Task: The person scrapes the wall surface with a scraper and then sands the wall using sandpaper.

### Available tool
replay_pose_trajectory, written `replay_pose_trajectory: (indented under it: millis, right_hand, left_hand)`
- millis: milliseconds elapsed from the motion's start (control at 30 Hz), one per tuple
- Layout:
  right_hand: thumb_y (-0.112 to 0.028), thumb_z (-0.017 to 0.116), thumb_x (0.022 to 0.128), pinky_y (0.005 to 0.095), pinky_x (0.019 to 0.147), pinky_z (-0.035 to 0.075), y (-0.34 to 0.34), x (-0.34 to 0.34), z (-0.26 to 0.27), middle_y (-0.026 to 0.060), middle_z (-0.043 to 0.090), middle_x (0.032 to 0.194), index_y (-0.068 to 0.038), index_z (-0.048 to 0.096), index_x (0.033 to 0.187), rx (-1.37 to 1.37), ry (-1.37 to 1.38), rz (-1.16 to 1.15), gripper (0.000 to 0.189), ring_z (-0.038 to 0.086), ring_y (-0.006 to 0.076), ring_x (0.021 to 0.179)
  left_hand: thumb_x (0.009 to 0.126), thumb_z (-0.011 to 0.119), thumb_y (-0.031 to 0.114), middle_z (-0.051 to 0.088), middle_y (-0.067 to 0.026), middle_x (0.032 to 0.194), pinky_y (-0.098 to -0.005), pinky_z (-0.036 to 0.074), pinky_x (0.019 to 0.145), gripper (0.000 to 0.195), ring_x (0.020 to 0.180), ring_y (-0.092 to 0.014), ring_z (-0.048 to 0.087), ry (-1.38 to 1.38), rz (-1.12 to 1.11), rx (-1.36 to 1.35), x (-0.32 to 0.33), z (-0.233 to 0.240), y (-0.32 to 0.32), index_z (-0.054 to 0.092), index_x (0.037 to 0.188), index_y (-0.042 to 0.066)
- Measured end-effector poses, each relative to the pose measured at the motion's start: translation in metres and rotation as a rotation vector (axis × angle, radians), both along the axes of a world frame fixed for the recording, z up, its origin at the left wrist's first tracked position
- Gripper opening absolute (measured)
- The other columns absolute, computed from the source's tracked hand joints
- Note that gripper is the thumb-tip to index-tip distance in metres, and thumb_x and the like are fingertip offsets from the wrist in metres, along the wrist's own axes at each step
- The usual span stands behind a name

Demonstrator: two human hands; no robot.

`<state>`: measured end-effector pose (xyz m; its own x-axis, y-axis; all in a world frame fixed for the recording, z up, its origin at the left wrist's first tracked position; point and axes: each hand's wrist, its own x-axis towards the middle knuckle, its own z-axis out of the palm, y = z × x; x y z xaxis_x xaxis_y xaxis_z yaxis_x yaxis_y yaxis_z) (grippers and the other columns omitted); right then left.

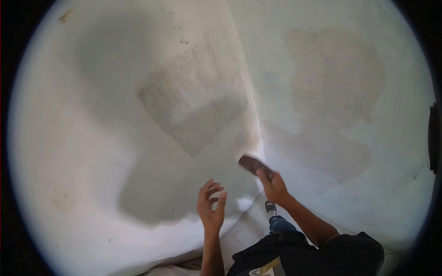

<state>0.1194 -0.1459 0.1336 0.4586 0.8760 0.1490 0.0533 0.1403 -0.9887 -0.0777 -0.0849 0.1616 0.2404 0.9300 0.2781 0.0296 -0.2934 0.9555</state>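
Note:
My right hand (275, 188) grips a flat, dark brown sheet or block (251, 163), slightly blurred, with the thumb on its near side. Its far end is close to the wall corner, above the floor; whether it touches the wall cannot be told. My left hand (211, 205) is raised in front of the left wall (114, 165), holding nothing, with its fingers apart and loosely curled. Beyond the hands, a rough grey-brown patch (193, 114) with a straight lower-left edge marks the left wall. A pinkish-grey patch (335, 76) spreads over the right wall (390, 179).
The two walls meet at a vertical corner edge (247, 74). Below lies a tiled floor (243, 229), with my shod foot (270, 206) on it near the corner. A pale crumpled sheet (171, 270) lies at the bottom edge. Something dark (433, 138) juts in at far right.

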Motion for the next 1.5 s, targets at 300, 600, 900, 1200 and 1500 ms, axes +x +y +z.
replay_pose_trajectory:
  millis: [300,600,900,1200,1500]
  right_hand:
    - [-0.017,0.048,0.104,0.0363,0.104,0.041,0.178,0.072,0.043,0.0221,0.058,0.135,0.003,0.051,0.139,0.421,-0.295,-0.349,0.040,0.056,0.0278,0.125]
    - [-0.015,0.049,0.099,0.0515,0.120,0.010,0.234,0.033,0.031,0.0190,0.016,0.164,-0.002,0.034,0.152,0.288,-0.665,-0.358,0.057,0.015,0.0359,0.152]
    - [-0.014,0.040,0.101,0.0565,0.119,0.003,0.257,0.038,0.008,0.0223,0.013,0.164,-0.003,0.023,0.156,0.251,-0.518,-0.435,0.058,0.009,0.0375,0.153]
    - [0.002,0.043,0.094,0.0514,0.120,0.011,0.258,0.023,0.008,0.0226,0.008,0.165,-0.001,0.021,0.156,0.381,-0.365,-0.535,0.066,0.007,0.0390,0.153]
    - [-0.009,0.040,0.100,0.0457,0.122,0.011,0.264,0.020,-0.074,0.0263,0.016,0.162,0.004,0.022,0.154,0.431,-0.379,-0.565,0.058,0.011,0.0395,0.152]
  left_hand:
    - [0.091,0.068,0.005,0.066,-0.0114,0.104,-0.0301,0.055,0.069,0.034,0.091,-0.022,0.068,0.105,-0.195,0.168,0.048,0.030,0.097,0.059,0.125,0.004]
    - [0.095,0.065,0.007,0.068,-0.0129,0.102,-0.0310,0.055,0.070,0.027,0.091,-0.021,0.068,0.220,-0.332,-0.096,-0.003,-0.044,0.136,0.061,0.120,0.002]
    - [0.092,0.069,0.007,0.070,-0.0087,0.103,-0.0293,0.053,0.078,0.027,0.097,-0.017,0.068,0.221,-0.436,-0.288,-0.022,-0.078,0.149,0.065,0.118,0.003]
    - [0.093,0.065,0.007,0.069,-0.0107,0.104,-0.0299,0.054,0.075,0.026,0.093,-0.019,0.068,0.243,-0.629,-0.174,-0.027,-0.077,0.168,0.063,0.119,0.002]
    - [0.094,0.066,0.012,0.070,-0.0099,0.102,-0.0315,0.055,0.074,0.024,0.093,-0.020,0.069,0.234,-0.706,-0.250,-0.028,-0.094,0.181,0.065,0.117,0.002]
